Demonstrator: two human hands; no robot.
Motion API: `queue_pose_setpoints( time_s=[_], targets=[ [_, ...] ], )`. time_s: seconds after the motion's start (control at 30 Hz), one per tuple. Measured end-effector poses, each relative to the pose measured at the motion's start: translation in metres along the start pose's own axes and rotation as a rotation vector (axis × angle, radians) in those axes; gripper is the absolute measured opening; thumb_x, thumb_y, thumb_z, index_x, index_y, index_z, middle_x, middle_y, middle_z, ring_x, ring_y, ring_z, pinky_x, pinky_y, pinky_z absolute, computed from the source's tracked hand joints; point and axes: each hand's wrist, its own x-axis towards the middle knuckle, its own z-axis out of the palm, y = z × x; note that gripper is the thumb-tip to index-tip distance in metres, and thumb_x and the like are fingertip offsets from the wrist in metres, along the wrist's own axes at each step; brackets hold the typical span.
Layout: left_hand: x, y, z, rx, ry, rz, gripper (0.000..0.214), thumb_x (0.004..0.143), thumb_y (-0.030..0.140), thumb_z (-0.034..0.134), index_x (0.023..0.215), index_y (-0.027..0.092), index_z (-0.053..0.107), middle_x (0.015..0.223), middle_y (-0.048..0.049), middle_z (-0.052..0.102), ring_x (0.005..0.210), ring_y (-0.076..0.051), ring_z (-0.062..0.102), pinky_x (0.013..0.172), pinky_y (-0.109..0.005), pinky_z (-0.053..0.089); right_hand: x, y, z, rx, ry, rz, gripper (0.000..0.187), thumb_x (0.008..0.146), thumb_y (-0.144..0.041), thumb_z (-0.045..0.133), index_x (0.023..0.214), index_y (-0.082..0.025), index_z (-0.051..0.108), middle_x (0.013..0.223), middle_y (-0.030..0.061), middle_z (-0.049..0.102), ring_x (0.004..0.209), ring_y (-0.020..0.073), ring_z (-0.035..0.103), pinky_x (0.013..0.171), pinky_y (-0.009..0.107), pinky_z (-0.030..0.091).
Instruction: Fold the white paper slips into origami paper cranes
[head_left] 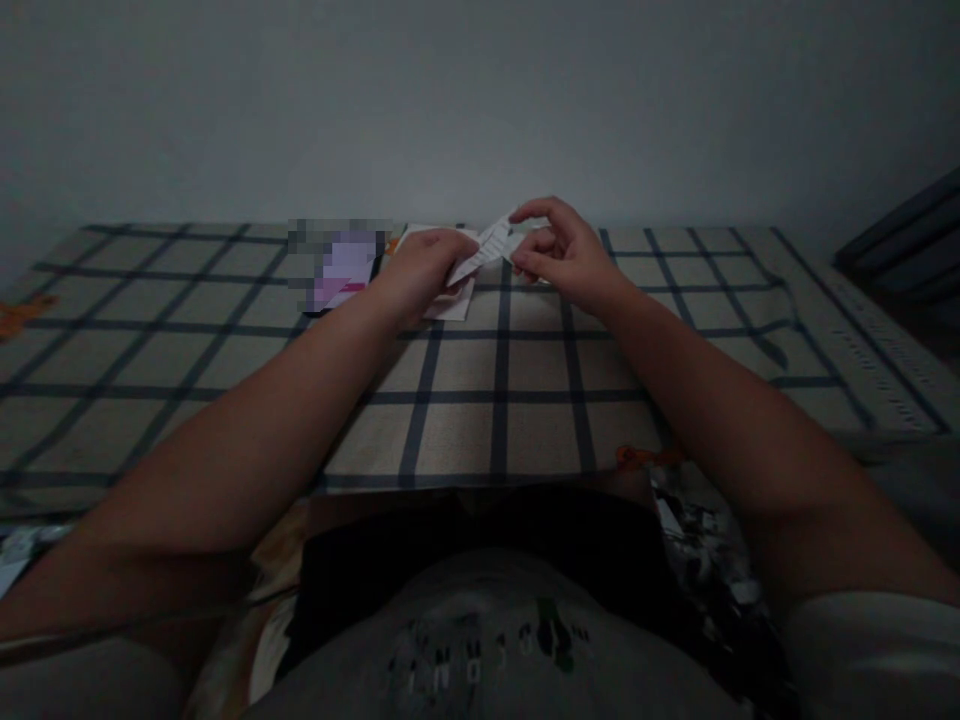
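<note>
A white folded strip of paper (487,248) with printed lines is raised at a slant above the far part of the table. My left hand (431,262) is closed on its lower left end, thumb on top. At the other end, my right hand (559,245) has its index finger arched against the upper tip. The right thumb and the curled fingers pinch the paper's right side; their exact contact is partly hidden. Under my left hand lies a flat white sheet (454,308), mostly covered by the hand.
Left of my hands lies a phone (345,265) with a lit, partly blurred screen. A checked cloth (465,430) covers the table, which meets a plain wall (480,110) behind. A dark slatted object (907,250) stands at the right. My lap is below the table's front edge.
</note>
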Motion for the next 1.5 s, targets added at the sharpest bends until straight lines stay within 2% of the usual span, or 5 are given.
queue_pose_setpoints(
  time_s=[0.2, 0.4, 0.63, 0.87, 1.5],
  targets=[
    [-0.001, -0.002, 0.006, -0.008, 0.076, -0.042, 0.013, 0.082, 0.028, 0.068, 0.073, 0.019, 0.064, 0.074, -0.0009, 0.058, 0.066, -0.012, 0.057, 0.062, -0.024, 0.042, 0.0, 0.008, 0.002, 0.023, -0.177, -0.03, 0.041, 0.087, -0.041, 0.082, 0.12, -0.019, 0.075, 0.09, 0.0025, 0.074, 0.08, 0.0154, 0.067, 0.076, 0.029, 0.055],
    [-0.011, 0.006, 0.009, -0.119, -0.091, -0.098, 0.012, 0.087, 0.02, 0.068, 0.078, 0.017, 0.073, 0.079, -0.0036, 0.069, 0.064, -0.011, 0.063, 0.064, -0.026, 0.049, 0.0, 0.005, -0.001, -0.076, -0.13, -0.039, 0.034, 0.084, -0.044, 0.086, 0.105, -0.018, 0.082, 0.097, 0.0062, 0.078, 0.089, 0.0185, 0.069, 0.082, 0.031, 0.056],
    [-0.01, 0.007, 0.009, -0.098, -0.074, -0.135, 0.021, 0.098, 0.027, 0.072, 0.08, 0.016, 0.076, 0.066, -0.0018, 0.062, 0.051, -0.006, 0.053, 0.049, -0.018, 0.034, 0.002, 0.008, 0.0, -0.049, -0.136, -0.032, 0.047, 0.079, -0.051, 0.091, 0.109, -0.017, 0.08, 0.096, 0.0055, 0.076, 0.088, 0.0169, 0.068, 0.079, 0.029, 0.056],
    [-0.013, 0.015, 0.009, -0.17, -0.109, -0.168, 0.026, 0.105, 0.022, 0.066, 0.081, 0.013, 0.072, 0.059, 0.0008, 0.059, 0.047, -0.004, 0.052, 0.047, -0.015, 0.035, 0.005, 0.016, 0.0, -0.014, -0.109, -0.105, 0.05, 0.076, -0.055, 0.091, 0.107, -0.017, 0.079, 0.094, 0.0041, 0.076, 0.083, 0.016, 0.068, 0.076, 0.029, 0.057],
    [-0.015, 0.013, 0.006, -0.102, -0.165, -0.156, 0.013, 0.096, 0.018, 0.077, 0.084, 0.012, 0.073, 0.059, 0.0006, 0.061, 0.048, -0.004, 0.05, 0.044, -0.015, 0.027, 0.005, 0.02, -0.004, -0.143, -0.124, -0.115, 0.023, 0.089, -0.036, 0.079, 0.1, -0.016, 0.079, 0.091, 0.0048, 0.075, 0.081, 0.0163, 0.066, 0.075, 0.031, 0.055]
  ],
)
